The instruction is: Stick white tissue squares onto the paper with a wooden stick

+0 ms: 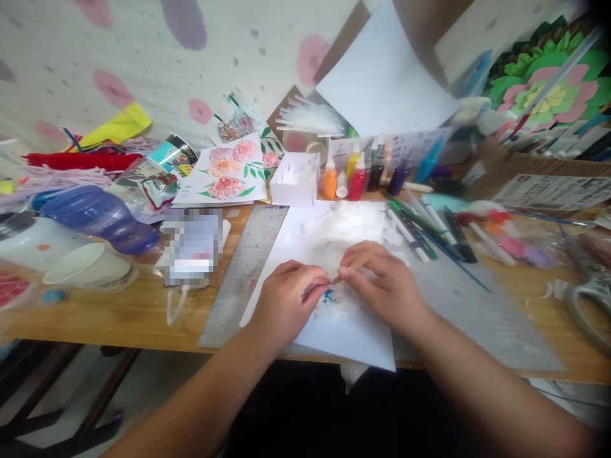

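Note:
Over a sheet of white paper (pixel 367 346), my two hands meet at the fingertips. My right hand (pixel 389 283) pinches a thin tan stick (pixel 365 259), like a flat wooden craft stick, slanting down toward the left. My left hand (pixel 291 299) is closed in a pinch beside the stick's lower end; what it holds there is too small and blurred to name. Just below the fingers, a few blue bits (pixel 328 295) lie on the paper among pale crumbs. A heap of white scraps (pixel 351 222) is spread behind the hands.
Grey cutting mat (pixel 506 324) lies under the paper. Behind stand paint bottles (pixel 357 178) and a white box (pixel 294 178). Pens (pixel 415 229) lie right, near scissors (pixel 589 305). On the left are a paper cup (pixel 90 264), a pixelated phone (pixel 193 248) and flower pictures (pixel 226 168).

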`<state>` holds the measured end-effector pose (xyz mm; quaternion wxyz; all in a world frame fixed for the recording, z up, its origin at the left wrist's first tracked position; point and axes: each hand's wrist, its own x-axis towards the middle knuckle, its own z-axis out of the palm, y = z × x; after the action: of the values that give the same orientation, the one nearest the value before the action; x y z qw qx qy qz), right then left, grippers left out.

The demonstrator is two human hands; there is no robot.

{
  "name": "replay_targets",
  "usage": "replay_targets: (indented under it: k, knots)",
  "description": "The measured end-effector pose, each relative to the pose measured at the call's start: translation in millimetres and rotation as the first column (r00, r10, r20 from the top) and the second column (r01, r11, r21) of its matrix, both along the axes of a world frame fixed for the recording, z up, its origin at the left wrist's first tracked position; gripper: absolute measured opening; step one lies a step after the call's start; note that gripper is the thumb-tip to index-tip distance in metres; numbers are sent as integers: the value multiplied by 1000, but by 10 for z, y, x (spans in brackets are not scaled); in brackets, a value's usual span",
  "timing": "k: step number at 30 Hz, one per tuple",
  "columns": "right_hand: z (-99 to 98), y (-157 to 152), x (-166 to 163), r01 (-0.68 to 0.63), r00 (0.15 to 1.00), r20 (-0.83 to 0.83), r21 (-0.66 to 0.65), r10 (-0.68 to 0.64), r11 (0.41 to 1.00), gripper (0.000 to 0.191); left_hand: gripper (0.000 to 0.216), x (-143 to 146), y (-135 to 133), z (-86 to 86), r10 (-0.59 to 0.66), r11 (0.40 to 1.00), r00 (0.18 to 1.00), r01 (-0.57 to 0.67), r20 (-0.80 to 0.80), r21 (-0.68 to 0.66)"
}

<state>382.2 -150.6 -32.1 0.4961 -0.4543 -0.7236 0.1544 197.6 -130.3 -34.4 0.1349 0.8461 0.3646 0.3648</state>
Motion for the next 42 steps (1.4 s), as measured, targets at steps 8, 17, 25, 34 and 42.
replay_targets:
  k: [8,17,25,34,42]
  knots:
    - [-43,32,-35,-6,992,130,-10,7,1000,19,12,-1,17,15,77,997,997,-77,-11,-18]
    - [34,-5,20,52,979,-182,-209,-91,977,19,13,-285,143,150,236,925,956,-276,-173,-261]
    - [68,-11,-6,33,994,-94,-183,-51,983,22,13,-348,205,225,119,900,895,-280,-429,-334]
    - [24,31,-19,48,995,-75,-153,-60,987,19,11,-313,191,221,76,922,927,-206,-368,-327]
    - [19,38,-23,60,994,-76,-187,-75,981,18,13,-193,99,303,111,855,988,-149,-104,-497]
